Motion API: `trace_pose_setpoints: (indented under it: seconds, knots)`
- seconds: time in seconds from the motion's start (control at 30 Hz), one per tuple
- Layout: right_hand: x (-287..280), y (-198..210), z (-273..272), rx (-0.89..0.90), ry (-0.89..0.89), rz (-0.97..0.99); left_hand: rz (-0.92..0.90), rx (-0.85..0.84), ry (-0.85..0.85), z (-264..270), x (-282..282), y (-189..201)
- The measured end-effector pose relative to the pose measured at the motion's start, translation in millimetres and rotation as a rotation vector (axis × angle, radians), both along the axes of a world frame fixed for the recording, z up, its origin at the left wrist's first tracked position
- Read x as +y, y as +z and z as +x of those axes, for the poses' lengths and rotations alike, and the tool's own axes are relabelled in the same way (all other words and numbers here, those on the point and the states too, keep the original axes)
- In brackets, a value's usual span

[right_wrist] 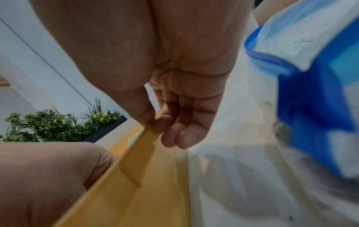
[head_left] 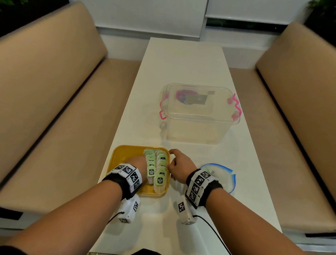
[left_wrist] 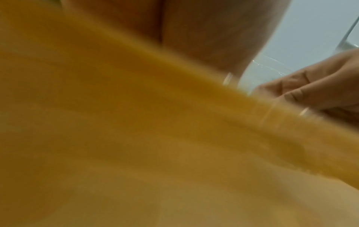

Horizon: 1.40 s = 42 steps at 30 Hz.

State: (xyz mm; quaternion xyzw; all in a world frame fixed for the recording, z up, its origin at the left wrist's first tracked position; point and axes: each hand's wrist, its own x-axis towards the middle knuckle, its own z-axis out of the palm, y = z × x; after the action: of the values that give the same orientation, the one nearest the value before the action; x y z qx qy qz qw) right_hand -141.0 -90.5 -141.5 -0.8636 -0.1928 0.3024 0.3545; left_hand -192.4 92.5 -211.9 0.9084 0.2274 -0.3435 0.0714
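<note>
A yellow tray [head_left: 123, 154] lies at the near end of the white table [head_left: 185, 70]. Its right half holds two rows of tea bags [head_left: 156, 165] with green tags. My left hand [head_left: 140, 162] rests inside the tray against the left row, and its fingers are hidden. In the left wrist view only the blurred tray [left_wrist: 136, 138] and my palm [left_wrist: 194, 30] show. My right hand [head_left: 172, 160] pinches the tray's right rim [right_wrist: 136, 153] between thumb and fingers [right_wrist: 165, 122].
A clear lidded box with pink latches [head_left: 198, 113] stands further up the table. A zip bag with a blue seal [head_left: 221, 176] lies just right of my right wrist. Beige benches [head_left: 49, 103] flank the table on both sides.
</note>
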Motion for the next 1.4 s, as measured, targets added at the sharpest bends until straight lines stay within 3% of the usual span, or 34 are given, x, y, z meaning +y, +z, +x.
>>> trace_pose_setpoints:
  seconds: [0.07,0.13,0.2,0.43,0.6,0.8,0.93,1.1,1.17,1.3,1.4]
  knots:
    - [0,0,0,0.001,0.002,0.001,0.004,-0.03,-0.007,-3,-2,6]
    - [-1,0,0,0.001,0.005,0.003,-0.036,-0.043,-0.076,-10,-19,47]
    - [-1,1,-1,0.001,0.008,0.005,-0.053,-0.082,-0.081,-10,-27,60]
    - [-2,3,1,0.008,0.026,0.01,-0.018,-0.173,-0.112,0,-31,68]
    - [-3,1,2,0.009,0.022,0.008,-0.03,-0.157,-0.003,11,-16,32]
    - [-25,14,12,-0.136,-0.019,0.062,0.049,-0.189,0.065,-1,-24,88]
    - [-64,31,32,-0.186,-0.078,0.114,-0.025,-0.394,0.057,6,-56,133]
    - [-118,44,51,-0.301,-0.025,-0.061,-0.358,-0.59,-0.105,23,-128,144]
    - [-136,43,54,-0.305,0.015,-0.194,-0.425,-0.594,-0.203,30,-158,137]
    - [-166,40,49,-0.278,0.203,-0.498,-0.385,-0.42,-0.341,37,-201,115]
    - [-181,32,41,-0.191,0.322,-0.578,-0.305,-0.255,-0.376,36,-214,99]
